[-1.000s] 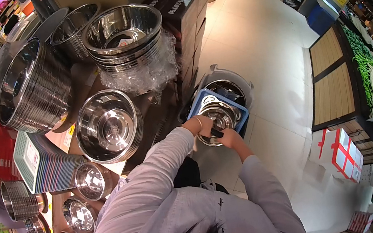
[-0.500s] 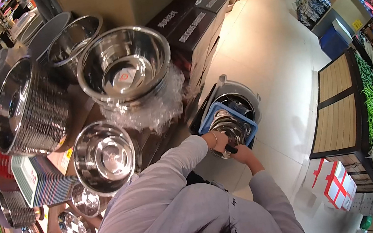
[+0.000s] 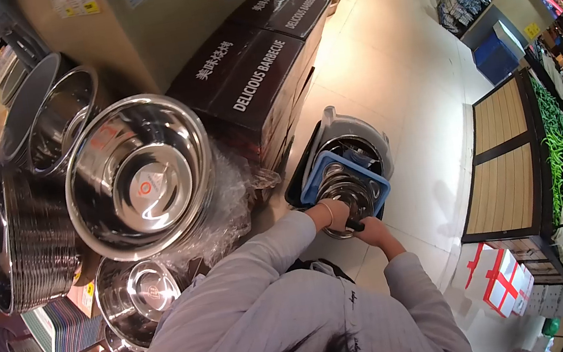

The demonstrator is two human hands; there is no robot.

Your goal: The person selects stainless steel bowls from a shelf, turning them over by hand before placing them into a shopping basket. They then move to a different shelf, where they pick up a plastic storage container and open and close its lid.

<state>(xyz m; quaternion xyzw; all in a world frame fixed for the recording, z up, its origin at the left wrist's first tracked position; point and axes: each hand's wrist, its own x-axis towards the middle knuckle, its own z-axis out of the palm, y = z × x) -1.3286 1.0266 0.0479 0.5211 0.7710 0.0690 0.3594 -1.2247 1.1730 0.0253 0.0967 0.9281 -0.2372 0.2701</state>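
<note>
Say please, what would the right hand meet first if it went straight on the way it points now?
Past the black handle that it holds, the right hand would probably meet the shiny metalware first, though depth is hard to judge.

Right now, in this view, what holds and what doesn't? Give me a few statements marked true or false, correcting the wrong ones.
1. The left hand and right hand grip a black handle. True.
2. The bin ahead of the hands is red. False: the bin is blue.
3. The barbecue boxes are dark. True.
4. Green vegetables lie at the picture's left. False: the vegetables are at its right.
</note>
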